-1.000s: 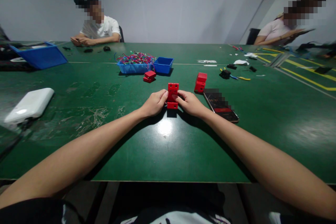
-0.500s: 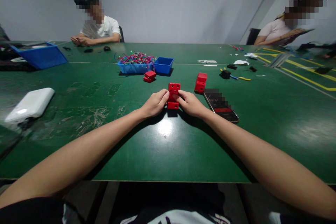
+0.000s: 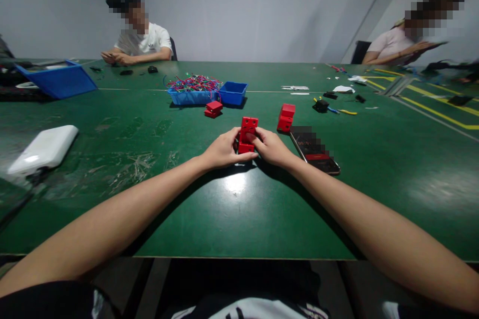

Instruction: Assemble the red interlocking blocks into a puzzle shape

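Note:
Between my two hands is a red block-shaped housing (image 3: 247, 134) with dark holes in its upper face, held a little above the green table (image 3: 209, 214). My left hand (image 3: 223, 149) grips its left side, with the thumb stretched under the lower front edge. On the right side my right hand (image 3: 272, 146) holds it, thumb pressed on the front face. Fingers behind the housing are hidden. Another red housing (image 3: 286, 117) stands beyond my right hand, and a stack of flat red pieces (image 3: 213, 109) lies past my left hand.
A phone (image 3: 316, 152) lies right of my right hand. Behind are a blue bin of coloured wires (image 3: 192, 97) and a smaller blue bin (image 3: 233, 94). A white device (image 3: 43, 149) sits at left. Two people (image 3: 144, 42) sit across the table, one far right.
My left thumb has moved from the housing's side down to its lower front edge. The housing has tilted slightly; my right hand stays on it.

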Motion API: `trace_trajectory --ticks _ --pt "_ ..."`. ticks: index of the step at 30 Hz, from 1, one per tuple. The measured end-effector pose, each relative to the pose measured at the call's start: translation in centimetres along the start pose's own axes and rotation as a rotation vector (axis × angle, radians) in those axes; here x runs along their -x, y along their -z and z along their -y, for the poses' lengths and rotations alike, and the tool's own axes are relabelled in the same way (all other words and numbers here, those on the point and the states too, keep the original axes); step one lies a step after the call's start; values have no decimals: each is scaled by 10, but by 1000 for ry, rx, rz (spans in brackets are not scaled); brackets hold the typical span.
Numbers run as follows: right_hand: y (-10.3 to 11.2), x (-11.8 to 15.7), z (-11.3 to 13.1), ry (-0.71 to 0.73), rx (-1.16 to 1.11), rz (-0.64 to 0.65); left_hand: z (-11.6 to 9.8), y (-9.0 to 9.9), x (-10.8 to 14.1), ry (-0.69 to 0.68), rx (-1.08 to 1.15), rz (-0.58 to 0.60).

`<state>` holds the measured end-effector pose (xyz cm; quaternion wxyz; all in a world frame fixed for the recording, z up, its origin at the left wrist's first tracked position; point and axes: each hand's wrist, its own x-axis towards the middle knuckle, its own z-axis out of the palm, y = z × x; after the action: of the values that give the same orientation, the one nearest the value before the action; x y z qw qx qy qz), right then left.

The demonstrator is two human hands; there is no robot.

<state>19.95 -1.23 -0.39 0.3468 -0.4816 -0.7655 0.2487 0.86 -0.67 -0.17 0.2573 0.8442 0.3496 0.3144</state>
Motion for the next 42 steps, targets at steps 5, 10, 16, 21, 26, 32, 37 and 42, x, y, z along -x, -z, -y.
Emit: trace_trajectory --ticks 5,10,16,21,26,32,37,42 --pt "-3 -1 -2 -9 -70 -40 2 -1 -2 -54 -42 -8" --pt "-8 -2 -7 -52 -161 -122 4 0 -3 -69 -140 4" --pt "-9 0 -6 -69 -233 -185 7 -1 -4 -13 -275 -7" --pt "-8 1 1 -58 -184 -226 9 -1 -3 6 -278 -60" --pt "-7 1 -2 -35 -65 -295 10 -2 -2 3 -272 -83" --pt "-7 0 -5 -79 -19 -285 8 -3 -2 80 -112 -171" --pt "-6 1 -1 -112 -57 -269 11 -2 -3 222 91 -254" --pt "-6 2 0 -94 -148 -194 17 -2 -6 261 111 -326"
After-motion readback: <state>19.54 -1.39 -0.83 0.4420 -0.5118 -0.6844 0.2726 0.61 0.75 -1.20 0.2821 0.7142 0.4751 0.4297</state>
